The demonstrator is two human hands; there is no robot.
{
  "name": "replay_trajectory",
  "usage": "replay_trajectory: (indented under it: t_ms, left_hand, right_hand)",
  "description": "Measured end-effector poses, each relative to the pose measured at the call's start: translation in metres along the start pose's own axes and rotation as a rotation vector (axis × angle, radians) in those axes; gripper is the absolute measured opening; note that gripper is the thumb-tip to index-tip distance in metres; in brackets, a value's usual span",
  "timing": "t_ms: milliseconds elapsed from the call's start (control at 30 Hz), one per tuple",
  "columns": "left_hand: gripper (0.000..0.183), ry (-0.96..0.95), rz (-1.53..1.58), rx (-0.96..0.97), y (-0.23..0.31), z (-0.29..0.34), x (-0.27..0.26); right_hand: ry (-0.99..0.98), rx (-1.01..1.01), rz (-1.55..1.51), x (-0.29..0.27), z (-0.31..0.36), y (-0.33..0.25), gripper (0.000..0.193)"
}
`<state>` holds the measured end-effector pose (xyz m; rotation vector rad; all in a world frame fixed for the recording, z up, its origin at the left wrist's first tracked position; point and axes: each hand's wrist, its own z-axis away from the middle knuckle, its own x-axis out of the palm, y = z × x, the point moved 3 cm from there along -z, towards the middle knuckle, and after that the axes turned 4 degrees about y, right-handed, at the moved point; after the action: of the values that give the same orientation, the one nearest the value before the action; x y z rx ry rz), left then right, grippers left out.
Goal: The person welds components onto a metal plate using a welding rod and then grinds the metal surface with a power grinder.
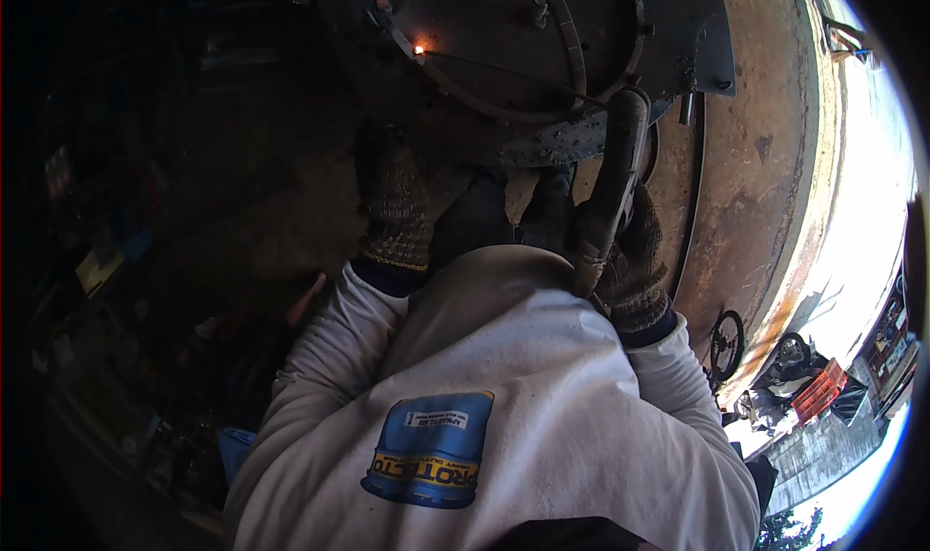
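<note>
My right hand (635,265), in a dark knitted glove, is closed round a welding electrode holder (625,154). From its far end a thin welding rod (518,74) reaches left to a small glowing spot (418,50), with a few sparks beside it. The spot lies at a curved metal strip (573,37) on a large dark steel plate (494,18). My left hand (395,202), gloved likewise, is at the plate's near left edge. Its fingers are lost in shadow, so whether it touches the plate or holds anything cannot be made out.
A short metal stub (687,108) sticks out at the plate's right side. On the brown floor (751,154) runs a long dark bar or cable (696,197). Farther right are a wheel (727,344) and a red crate (821,391). Shadowed clutter fills the left side.
</note>
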<state>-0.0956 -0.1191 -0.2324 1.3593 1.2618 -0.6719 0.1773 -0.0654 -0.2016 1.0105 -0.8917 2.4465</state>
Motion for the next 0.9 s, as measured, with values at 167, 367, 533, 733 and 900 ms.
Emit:
replay_trajectory:
  t_ms: [167, 367, 533, 733, 900]
  left_hand:
    - [0.044, -0.209, -0.226, -0.075, 0.01, -0.009, -0.005]
    - [0.045, -0.108, -0.118, -0.057, 0.011, -0.008, -0.011]
    - [0.045, -0.068, -0.174, 0.042, 0.018, -0.01, -0.015]
    - [0.044, -0.022, 0.243, -0.132, -0.047, 0.033, 0.028]
    - [0.04, -0.014, -0.023, -0.049, -0.028, 0.017, 0.016]
  right_hand:
    - [-0.004, 0.099, -0.361, 0.005, -0.003, 0.003, 0.04]
    - [-0.021, 0.093, -0.383, 0.009, -0.004, 0.002, 0.036]
    - [0.16, -0.091, 0.045, 0.011, 0.005, -0.001, 0.038]
    - [0.239, -0.055, 0.025, 0.026, 0.003, -0.005, 0.047]
    - [0.015, -0.013, -0.246, 0.03, -0.002, -0.005, 0.035]
